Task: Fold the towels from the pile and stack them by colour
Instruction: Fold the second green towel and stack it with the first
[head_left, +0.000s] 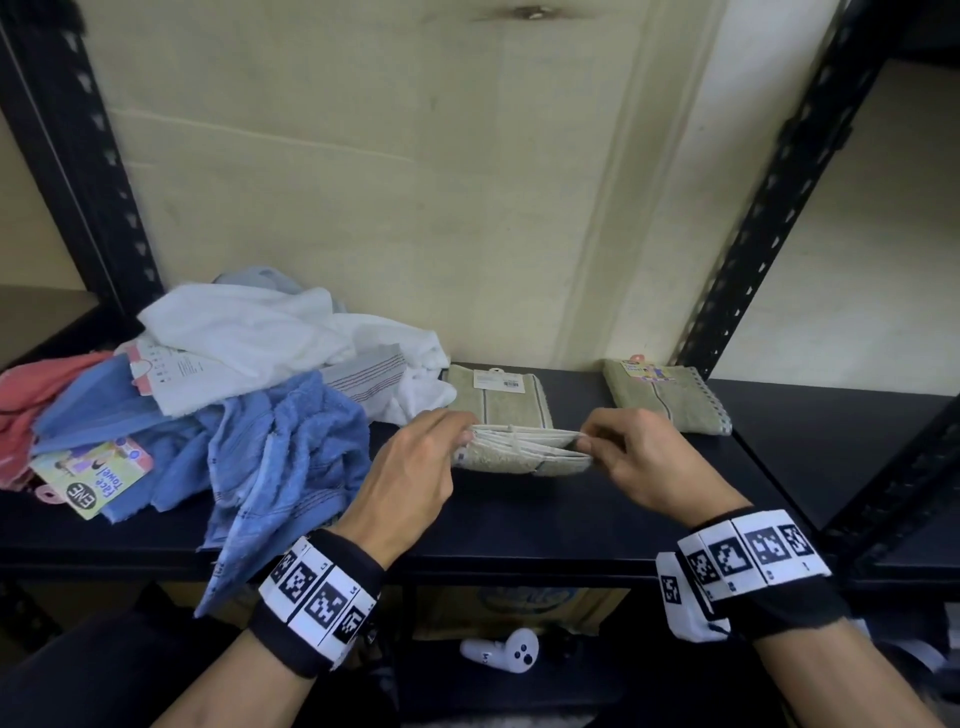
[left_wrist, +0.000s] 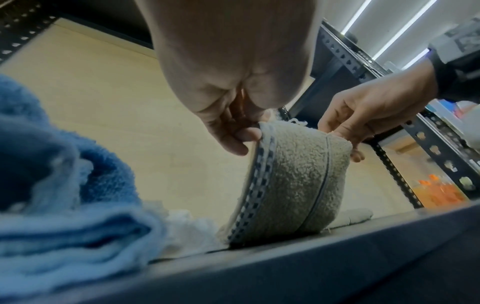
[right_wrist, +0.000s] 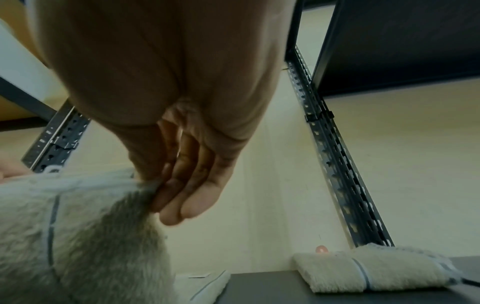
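I pinch the beige towel (head_left: 522, 452) at its top edge, left hand (head_left: 410, 467) and right hand (head_left: 641, 460) gripping opposite corners above the shelf (head_left: 519, 525).

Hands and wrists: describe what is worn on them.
Both hands are bare, without gloves or rings in view. The left hand has a black wristband ringed with white tiles printed with black square codes. The right hand wears a matching band, with a small white tagged block on its inner side.

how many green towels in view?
3. One held folded between left hand and right hand; one flat behind it; one folded at right. The pile may hide more.
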